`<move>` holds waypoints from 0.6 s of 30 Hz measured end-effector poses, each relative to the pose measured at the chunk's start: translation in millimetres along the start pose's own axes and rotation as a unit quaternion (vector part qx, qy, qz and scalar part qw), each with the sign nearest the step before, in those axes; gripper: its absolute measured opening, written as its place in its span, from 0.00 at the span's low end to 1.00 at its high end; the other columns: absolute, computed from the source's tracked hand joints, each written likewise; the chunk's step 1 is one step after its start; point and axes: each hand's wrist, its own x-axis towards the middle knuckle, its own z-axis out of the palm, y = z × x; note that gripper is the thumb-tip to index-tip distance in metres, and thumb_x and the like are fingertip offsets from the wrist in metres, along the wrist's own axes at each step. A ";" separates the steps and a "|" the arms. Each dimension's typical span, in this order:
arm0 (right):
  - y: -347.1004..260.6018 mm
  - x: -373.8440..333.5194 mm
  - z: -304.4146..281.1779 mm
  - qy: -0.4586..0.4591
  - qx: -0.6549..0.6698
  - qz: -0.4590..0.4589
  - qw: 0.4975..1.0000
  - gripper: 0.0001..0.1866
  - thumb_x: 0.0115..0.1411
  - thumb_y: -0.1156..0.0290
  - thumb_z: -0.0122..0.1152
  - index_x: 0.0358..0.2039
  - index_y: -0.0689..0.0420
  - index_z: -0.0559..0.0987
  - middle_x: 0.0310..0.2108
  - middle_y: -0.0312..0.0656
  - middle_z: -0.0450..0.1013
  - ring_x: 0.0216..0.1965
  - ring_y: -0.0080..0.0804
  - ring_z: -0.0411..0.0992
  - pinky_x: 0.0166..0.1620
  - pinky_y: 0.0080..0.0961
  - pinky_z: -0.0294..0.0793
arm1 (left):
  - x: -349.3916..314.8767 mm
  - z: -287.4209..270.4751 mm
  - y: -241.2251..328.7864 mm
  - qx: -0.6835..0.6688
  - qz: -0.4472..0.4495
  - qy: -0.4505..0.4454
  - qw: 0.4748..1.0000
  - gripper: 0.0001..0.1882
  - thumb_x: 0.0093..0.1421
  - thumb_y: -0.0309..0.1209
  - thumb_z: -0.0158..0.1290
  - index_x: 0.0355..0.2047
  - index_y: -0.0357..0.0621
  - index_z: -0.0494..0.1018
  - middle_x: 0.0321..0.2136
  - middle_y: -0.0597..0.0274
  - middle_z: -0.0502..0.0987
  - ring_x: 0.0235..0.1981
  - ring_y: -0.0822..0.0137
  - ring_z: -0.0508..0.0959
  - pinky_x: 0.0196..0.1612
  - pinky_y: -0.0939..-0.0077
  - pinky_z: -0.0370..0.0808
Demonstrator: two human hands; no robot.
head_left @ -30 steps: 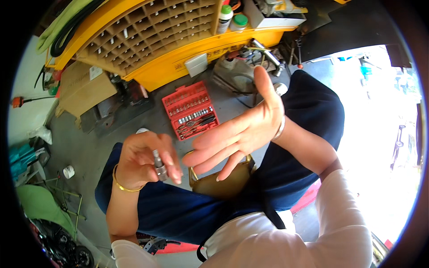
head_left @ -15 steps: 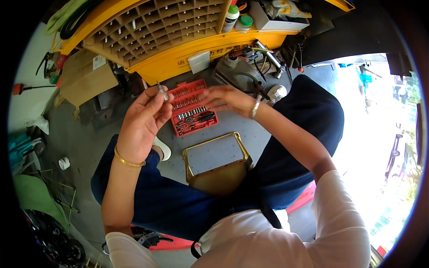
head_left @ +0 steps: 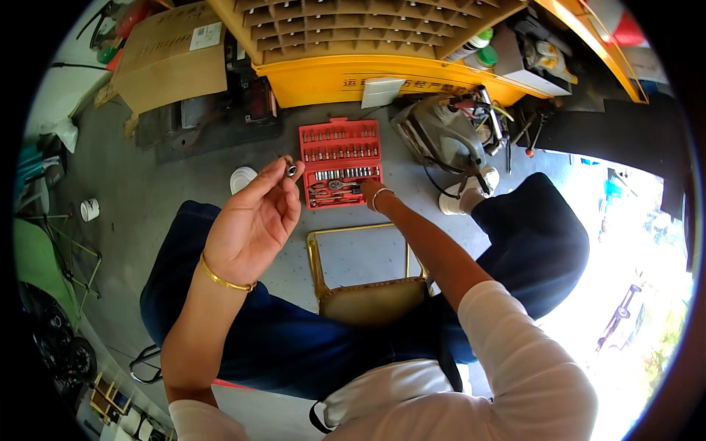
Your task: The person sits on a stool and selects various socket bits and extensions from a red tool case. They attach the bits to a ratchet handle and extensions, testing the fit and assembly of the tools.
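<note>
Raised at centre left, my left hand [head_left: 254,228] pinches a small shiny metal socket bit [head_left: 291,170] between thumb and fingertips, its hollow round end facing me. On the floor ahead lies an opened red tool case [head_left: 303,149] with rows of bits in the upper half. A row of sockets [head_left: 334,175] and a ratchet [head_left: 336,185] sit in its lower half. My right hand [head_left: 371,192] reaches down onto the case's lower right corner, where a black handle lay visible before. Its fingers point away from me and are mostly hidden, so their grip does not show.
A gold-framed stool [head_left: 375,301] stands between my legs. Beyond the case are a yellow cabinet [head_left: 316,84] with a cardboard compartment rack [head_left: 353,33], and a grey machine part with cables [head_left: 434,132]. A cardboard box [head_left: 169,66] stands far left.
My right hand has gone from hovering beside the case down onto its lower right corner. The left hand keeps the socket bit, now turned with its hollow end toward me. The view has shifted.
</note>
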 end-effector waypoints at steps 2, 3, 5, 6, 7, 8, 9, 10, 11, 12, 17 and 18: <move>-10.0 1.6 4.6 -0.017 0.007 0.019 1.000 0.19 0.51 0.81 0.54 0.46 0.64 0.70 0.51 0.53 0.63 0.53 0.47 0.65 0.54 0.35 0.67 | -4.6 -8.0 6.9 -0.022 0.019 0.016 0.999 0.07 0.61 0.26 0.49 0.39 0.39 0.71 0.38 0.61 0.74 0.31 0.76 0.75 0.37 0.82 0.75; -12.1 0.3 5.0 -0.007 0.006 0.018 1.000 0.19 0.51 0.81 0.53 0.46 0.64 0.69 0.51 0.53 0.63 0.52 0.47 0.65 0.54 0.35 0.68 | -5.8 -9.5 8.6 -0.032 0.024 0.023 0.999 0.07 0.61 0.26 0.49 0.39 0.39 0.71 0.39 0.61 0.73 0.31 0.76 0.75 0.37 0.83 0.75; -13.8 -1.5 5.9 0.016 0.004 0.015 1.000 0.18 0.52 0.80 0.53 0.46 0.64 0.69 0.50 0.52 0.63 0.52 0.46 0.65 0.53 0.34 0.69 | -7.6 -12.0 12.9 -0.048 0.027 0.033 0.998 0.07 0.61 0.26 0.49 0.39 0.39 0.70 0.39 0.60 0.73 0.30 0.76 0.74 0.35 0.83 0.74; -14.3 -1.1 6.5 0.030 -0.007 0.004 1.000 0.18 0.53 0.80 0.53 0.46 0.63 0.69 0.50 0.51 0.63 0.51 0.46 0.66 0.52 0.34 0.69 | -7.9 -12.2 14.4 -0.055 0.028 0.038 0.997 0.07 0.61 0.26 0.49 0.39 0.39 0.70 0.40 0.60 0.72 0.30 0.76 0.73 0.35 0.83 0.74; -15.7 -0.5 7.6 0.045 -0.019 -0.007 0.999 0.18 0.53 0.80 0.52 0.46 0.63 0.69 0.50 0.51 0.62 0.51 0.45 0.66 0.52 0.34 0.70 | -8.0 -11.3 14.5 -0.057 0.027 0.043 0.997 0.07 0.61 0.26 0.49 0.39 0.39 0.70 0.40 0.60 0.72 0.30 0.76 0.73 0.34 0.83 0.73; -14.3 3.3 11.3 0.061 -0.030 -0.020 0.997 0.18 0.54 0.79 0.52 0.47 0.62 0.68 0.50 0.50 0.62 0.51 0.45 0.66 0.51 0.33 0.70 | -8.8 -7.7 14.5 -0.057 0.029 0.048 0.997 0.07 0.62 0.27 0.48 0.39 0.39 0.70 0.39 0.60 0.72 0.29 0.76 0.72 0.34 0.83 0.73; -12.6 6.4 15.4 0.081 -0.051 -0.042 0.994 0.17 0.54 0.79 0.52 0.47 0.62 0.69 0.50 0.50 0.62 0.51 0.44 0.66 0.51 0.33 0.71 | -9.0 -5.5 14.2 -0.058 0.030 0.052 0.997 0.07 0.62 0.27 0.48 0.39 0.39 0.70 0.39 0.60 0.72 0.29 0.76 0.72 0.34 0.84 0.73; -11.3 9.3 20.0 0.102 -0.073 -0.064 0.990 0.17 0.55 0.79 0.51 0.46 0.61 0.69 0.50 0.49 0.62 0.51 0.44 0.66 0.51 0.33 0.71 | -8.4 -4.8 13.9 -0.061 0.028 0.051 0.996 0.07 0.62 0.27 0.48 0.40 0.39 0.70 0.39 0.60 0.73 0.29 0.76 0.72 0.34 0.84 0.73; -13.8 10.7 19.7 0.122 -0.094 -0.087 0.984 0.16 0.55 0.78 0.51 0.46 0.61 0.69 0.49 0.49 0.62 0.50 0.44 0.66 0.50 0.33 0.72 | -8.6 -5.2 13.8 -0.064 0.027 0.051 0.996 0.07 0.62 0.27 0.48 0.40 0.39 0.70 0.39 0.60 0.73 0.29 0.76 0.72 0.34 0.84 0.73; -15.2 12.3 18.9 0.111 -0.085 -0.087 0.986 0.16 0.55 0.78 0.51 0.46 0.61 0.70 0.49 0.49 0.62 0.50 0.43 0.66 0.50 0.33 0.72 | -8.5 -6.1 13.6 -0.067 0.027 0.051 0.996 0.08 0.62 0.28 0.47 0.40 0.39 0.70 0.39 0.61 0.73 0.29 0.76 0.72 0.34 0.84 0.73; -19.7 27.5 22.3 0.112 -0.104 -0.122 0.981 0.14 0.54 0.76 0.52 0.43 0.61 0.72 0.46 0.47 0.64 0.48 0.41 0.67 0.46 0.32 0.75 | -6.3 -6.1 14.3 -0.064 0.023 0.055 0.996 0.08 0.63 0.28 0.47 0.40 0.39 0.70 0.39 0.61 0.73 0.29 0.77 0.71 0.33 0.84 0.73; -20.4 30.6 24.2 0.110 -0.114 -0.120 0.980 0.14 0.54 0.76 0.53 0.42 0.61 0.73 0.45 0.47 0.64 0.47 0.41 0.68 0.44 0.32 0.76 | -5.8 -5.7 14.3 -0.062 0.023 0.055 0.996 0.08 0.63 0.28 0.47 0.40 0.40 0.70 0.39 0.61 0.73 0.29 0.77 0.71 0.33 0.84 0.72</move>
